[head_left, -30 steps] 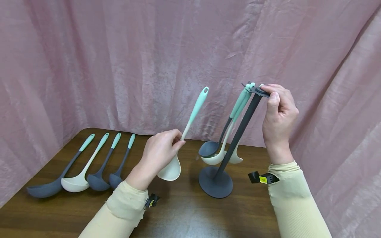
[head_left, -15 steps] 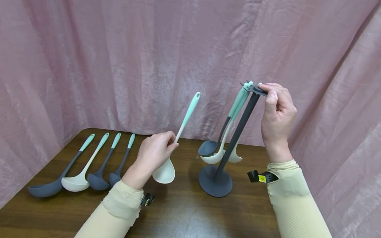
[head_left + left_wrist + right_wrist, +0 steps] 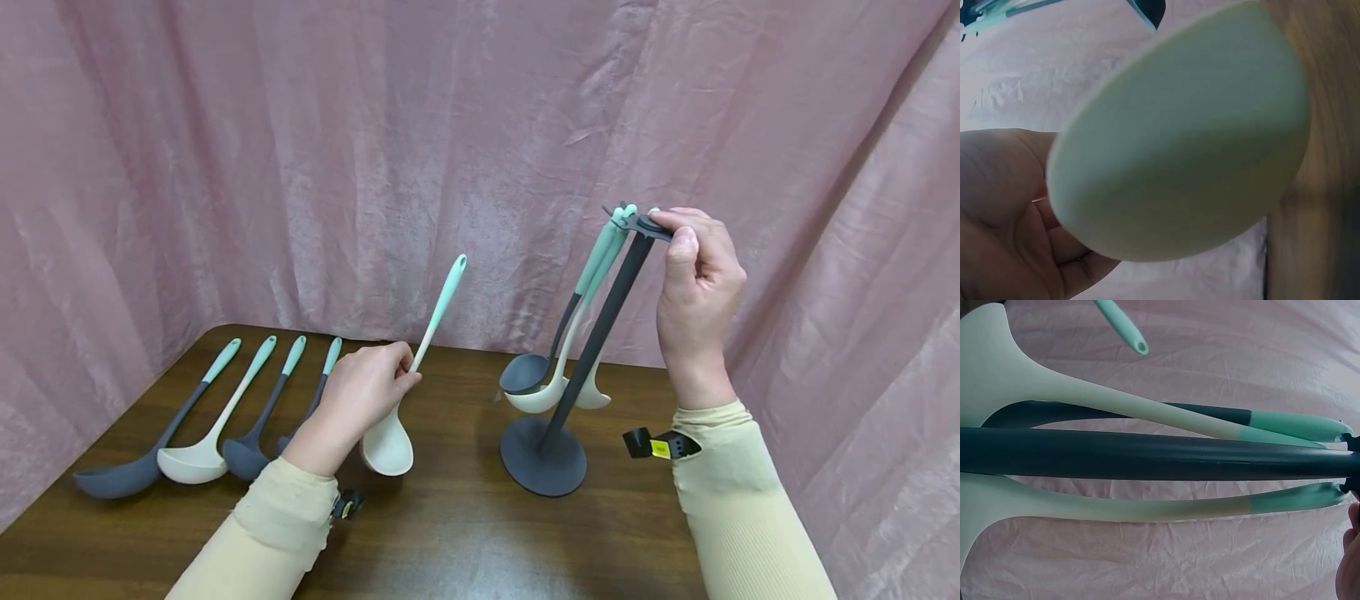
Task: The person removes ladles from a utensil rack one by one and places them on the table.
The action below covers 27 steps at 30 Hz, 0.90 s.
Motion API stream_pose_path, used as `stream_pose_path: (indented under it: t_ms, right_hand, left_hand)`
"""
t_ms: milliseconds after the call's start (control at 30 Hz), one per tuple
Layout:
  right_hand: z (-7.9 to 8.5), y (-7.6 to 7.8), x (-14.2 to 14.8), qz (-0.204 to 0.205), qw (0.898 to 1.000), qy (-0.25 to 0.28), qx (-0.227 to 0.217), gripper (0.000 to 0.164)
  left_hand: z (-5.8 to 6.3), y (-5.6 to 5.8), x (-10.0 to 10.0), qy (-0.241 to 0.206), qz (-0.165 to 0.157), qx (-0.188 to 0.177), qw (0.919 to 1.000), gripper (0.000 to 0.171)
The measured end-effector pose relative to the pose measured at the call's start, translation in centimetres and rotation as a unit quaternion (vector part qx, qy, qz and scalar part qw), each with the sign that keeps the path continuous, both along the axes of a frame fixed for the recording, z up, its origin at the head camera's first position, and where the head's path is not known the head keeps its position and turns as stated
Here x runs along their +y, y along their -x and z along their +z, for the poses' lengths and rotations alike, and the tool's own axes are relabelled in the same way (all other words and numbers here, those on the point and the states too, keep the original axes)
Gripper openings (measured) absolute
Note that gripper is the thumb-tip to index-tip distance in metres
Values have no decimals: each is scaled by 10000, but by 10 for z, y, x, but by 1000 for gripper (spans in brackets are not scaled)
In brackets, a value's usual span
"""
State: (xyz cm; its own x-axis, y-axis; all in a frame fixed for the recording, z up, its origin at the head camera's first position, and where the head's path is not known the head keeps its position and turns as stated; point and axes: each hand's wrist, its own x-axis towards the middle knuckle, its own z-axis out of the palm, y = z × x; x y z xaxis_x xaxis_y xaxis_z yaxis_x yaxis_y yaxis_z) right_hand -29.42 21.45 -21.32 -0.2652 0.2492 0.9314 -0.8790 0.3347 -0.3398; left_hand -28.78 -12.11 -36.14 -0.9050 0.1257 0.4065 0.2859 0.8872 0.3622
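The head view looks forward and down across the table (image 3: 472, 508); close up, left-wrist view shares its ladle (image 3: 388, 447), right-wrist its stand (image 3: 600, 332).

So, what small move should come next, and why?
Probably lower the held ladle onto the table beside the four ladles: the left hand has brought it leftward, away from the stand, towards them, while the right hand holds the stand's top.

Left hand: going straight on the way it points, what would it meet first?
Past the cream ladle the left hand holds, probably the pink curtain; the stand seems off right, though depth is unclear.
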Motion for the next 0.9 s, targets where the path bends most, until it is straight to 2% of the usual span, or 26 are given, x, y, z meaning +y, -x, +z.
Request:
stream_pose_path:
  t_ms: [400,900]
  right_hand:
    - [0,-1,4,-74,10000,11,-59,35]
    - [1,-3,2,-86,9999,-11,-80,34]
  left_hand:
    - [-2,11,-18,62,329,-327,9989,22]
    - [-12,16,-34,187,458,-919,9945,28]
